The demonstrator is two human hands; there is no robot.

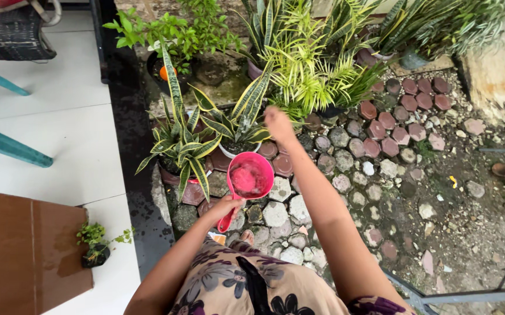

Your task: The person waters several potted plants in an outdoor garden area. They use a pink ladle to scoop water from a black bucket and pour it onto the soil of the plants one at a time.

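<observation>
Head view: the left hand [227,205] grips the handle of a pink plastic water dipper [250,178], its round bowl level above the paving stones [275,214], just beside the striped snake plant [182,140]. The right hand [278,123] reaches toward the yellow-green leafy plant [305,76]; whether it grasps anything I cannot tell.
</observation>
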